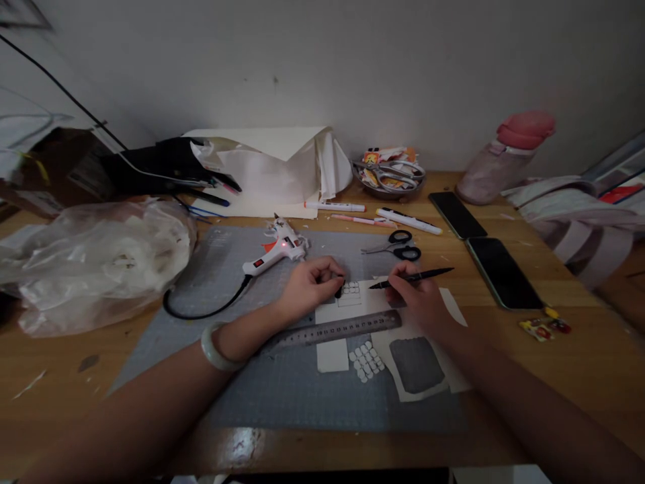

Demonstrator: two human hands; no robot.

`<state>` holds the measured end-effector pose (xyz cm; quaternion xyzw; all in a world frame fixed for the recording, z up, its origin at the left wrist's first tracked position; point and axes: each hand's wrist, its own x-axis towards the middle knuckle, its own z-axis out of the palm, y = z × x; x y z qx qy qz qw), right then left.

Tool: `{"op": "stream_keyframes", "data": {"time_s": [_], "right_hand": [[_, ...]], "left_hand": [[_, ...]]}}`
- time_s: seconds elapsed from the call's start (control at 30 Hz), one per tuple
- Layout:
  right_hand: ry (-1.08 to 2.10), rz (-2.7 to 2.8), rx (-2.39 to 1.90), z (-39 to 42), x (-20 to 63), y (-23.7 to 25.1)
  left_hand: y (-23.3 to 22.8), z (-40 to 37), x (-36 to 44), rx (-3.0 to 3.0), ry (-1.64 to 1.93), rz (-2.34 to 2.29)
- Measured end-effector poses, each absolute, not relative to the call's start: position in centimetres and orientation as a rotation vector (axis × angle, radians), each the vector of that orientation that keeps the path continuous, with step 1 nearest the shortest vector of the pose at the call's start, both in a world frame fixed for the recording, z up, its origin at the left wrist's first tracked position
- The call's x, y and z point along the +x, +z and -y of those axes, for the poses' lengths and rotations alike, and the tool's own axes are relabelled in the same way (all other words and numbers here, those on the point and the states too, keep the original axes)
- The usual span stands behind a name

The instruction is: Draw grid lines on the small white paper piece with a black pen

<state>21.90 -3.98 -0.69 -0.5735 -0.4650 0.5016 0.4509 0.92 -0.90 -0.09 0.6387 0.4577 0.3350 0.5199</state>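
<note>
White glue gun [276, 251] with orange trigger and red lit switch, black cord. Grey gridded cutting mat [282, 376] on brown wooden desk [65, 376]. Silver steel ruler [336, 330] with dark markings. Black pen [413, 276]. Black-handled scissors [398, 246]. Pale green bangle [216, 347]. Pink-capped bottle [504, 158]. Black phones [484, 245].

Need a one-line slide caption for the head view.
Right hand holds a black pen over gridded paper; left hand holds its cap, steel ruler below.
</note>
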Motion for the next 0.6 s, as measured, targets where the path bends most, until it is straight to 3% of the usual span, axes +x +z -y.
{"op": "stream_keyframes", "data": {"time_s": [0.6], "right_hand": [[1.243, 1.175, -1.420, 3.94, 22.05, -0.96]], "left_hand": [[0.13, 0.95, 0.96, 1.645, 0.729, -1.138]]}}
